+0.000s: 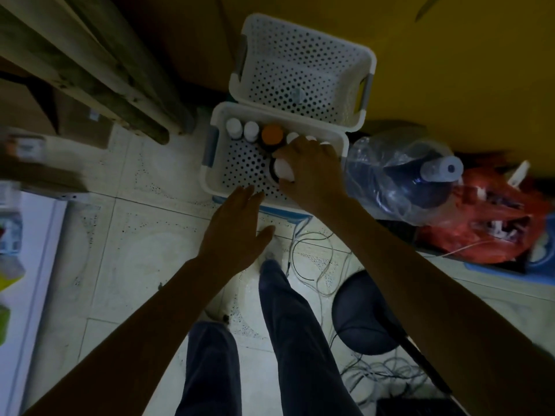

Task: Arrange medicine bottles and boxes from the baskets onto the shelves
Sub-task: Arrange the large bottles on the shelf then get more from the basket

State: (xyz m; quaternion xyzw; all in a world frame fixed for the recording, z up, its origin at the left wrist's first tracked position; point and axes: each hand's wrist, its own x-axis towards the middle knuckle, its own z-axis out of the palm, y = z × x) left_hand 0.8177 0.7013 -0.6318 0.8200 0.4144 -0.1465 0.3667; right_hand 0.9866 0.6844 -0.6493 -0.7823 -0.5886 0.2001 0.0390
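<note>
Gripping a white-capped bottle (283, 171), seemingly, the right hand's (312, 172) fingers (289, 148) curl; left hand's (237, 226) straight.

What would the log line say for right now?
right hand: grips white-capped bottle | left hand: open, by near basket | orange-capped bottle: in near basket

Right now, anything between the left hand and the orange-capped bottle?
Nothing visible. The left hand hovers at the basket's near rim; bare basket floor lies between it and the orange-capped bottle. The right hand grips a white-capped bottle.
</note>
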